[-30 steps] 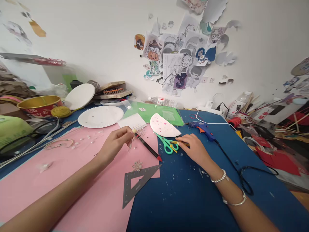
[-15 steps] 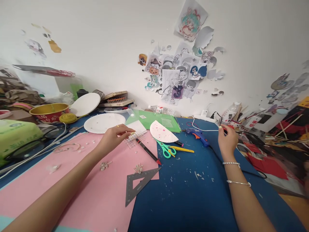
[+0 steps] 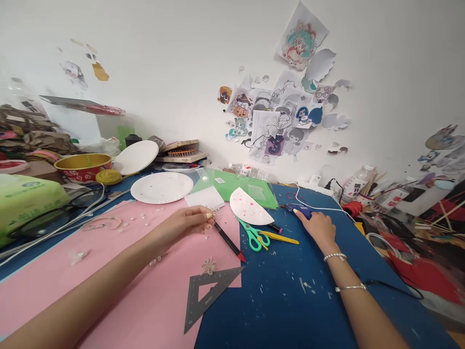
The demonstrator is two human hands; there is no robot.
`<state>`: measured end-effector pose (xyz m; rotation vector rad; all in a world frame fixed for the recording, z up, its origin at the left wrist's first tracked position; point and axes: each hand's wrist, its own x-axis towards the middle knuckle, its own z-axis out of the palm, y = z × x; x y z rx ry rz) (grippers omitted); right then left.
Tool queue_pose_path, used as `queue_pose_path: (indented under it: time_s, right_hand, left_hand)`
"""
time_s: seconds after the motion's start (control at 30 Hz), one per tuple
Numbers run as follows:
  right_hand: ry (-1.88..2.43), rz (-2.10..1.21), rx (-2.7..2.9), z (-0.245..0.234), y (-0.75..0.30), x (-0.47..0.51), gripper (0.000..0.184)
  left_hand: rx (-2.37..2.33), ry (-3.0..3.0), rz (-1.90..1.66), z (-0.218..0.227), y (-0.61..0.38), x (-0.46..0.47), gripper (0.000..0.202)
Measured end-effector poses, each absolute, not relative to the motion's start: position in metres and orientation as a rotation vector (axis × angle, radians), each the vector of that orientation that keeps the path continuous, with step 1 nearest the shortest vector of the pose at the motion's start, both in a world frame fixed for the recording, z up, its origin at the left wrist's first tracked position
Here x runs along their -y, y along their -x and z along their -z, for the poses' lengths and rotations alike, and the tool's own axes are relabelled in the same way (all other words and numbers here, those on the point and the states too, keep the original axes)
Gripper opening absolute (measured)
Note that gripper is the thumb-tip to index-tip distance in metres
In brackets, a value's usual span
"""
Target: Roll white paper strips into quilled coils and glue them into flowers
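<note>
Surface: a blue mat [image 3: 290, 300] covers the table, with a big pink sheet [image 3: 119, 286] laid over its left half; white paper crumbs are scattered on the blue.
Room: a white wall behind, with a cluster of cartoon drawings [image 3: 276, 126] stuck on it.
Far left: a green tissue pack [image 3: 25, 198]; behind it a gold bowl [image 3: 83, 165], contents hidden by its rim, and a yellow roll [image 3: 108, 177] just beside the bowl.
Plates: two round white paper plates, one tilted up [image 3: 136, 156] near the bowl, one flat [image 3: 162, 187] on the mat; a third, folded in half and speckled pink [image 3: 250, 207], lies by a green folder [image 3: 240, 184].
Left hand: the left hand [image 3: 185, 224] rests on the pink sheet, fingertips pinched on something small and clear that I cannot make out, touching the top of a black and red pen [image 3: 228, 238].
Middle: one grey set square [image 3: 209, 291] across the sheet's edge, one pair of green scissors [image 3: 254, 236], one yellow knife [image 3: 281, 237] just beside them.
Right hand: the right hand [image 3: 316, 224] lies palm down over a blue glue gun [image 3: 300, 209], fingers curled loosely on it; two bracelets on the wrist.
Far right: a plastic bottle [image 3: 358, 182] and red paper scraps [image 3: 428, 276].
</note>
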<state>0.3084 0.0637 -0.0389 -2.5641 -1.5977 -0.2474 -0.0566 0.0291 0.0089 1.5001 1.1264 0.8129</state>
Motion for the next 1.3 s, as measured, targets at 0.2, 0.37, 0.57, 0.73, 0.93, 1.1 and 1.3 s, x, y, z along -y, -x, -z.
queue_pose_path:
  time_s: [0.2, 0.37, 0.57, 0.73, 0.93, 1.1, 1.3]
  right_hand:
    - [2.667, 0.219, 1.533, 0.037, -0.313, -0.076, 0.029]
    - [2.653, 0.136, 1.534, 0.038, -0.319, -0.082, 0.029]
    - [2.559, 0.117, 1.488, 0.036, -0.326, -0.076, 0.029]
    - [2.449, 0.174, 1.366, 0.025, -0.32, -0.067, 0.055]
    - [2.257, 0.128, 1.352, 0.013, -0.307, -0.054, 0.059]
    - [2.075, 0.067, 1.481, 0.01, -0.281, -0.044, 0.057]
    - [1.917, 0.007, 1.75, 0.01, -0.24, -0.032, 0.038]
  left_hand:
    - [-1.056, -1.299, -0.616, -0.005, 0.05, -0.022, 0.021]
    - [-1.183, -1.464, -0.576, -0.016, 0.048, -0.002, 0.024]
    - [-1.635, -2.392, -0.285, 0.01, 0.05, 0.037, 0.047]
    - [-1.655, -2.339, -0.187, 0.026, 0.051, 0.038, 0.038]
    - [-1.639, -2.249, -0.216, 0.02, 0.045, 0.03, 0.022]
    - [-1.491, -2.208, -0.183, 0.013, 0.039, 0.012, 0.02]
    - [-1.389, -2.174, -0.237, 0.009, 0.045, -0.006, 0.024]
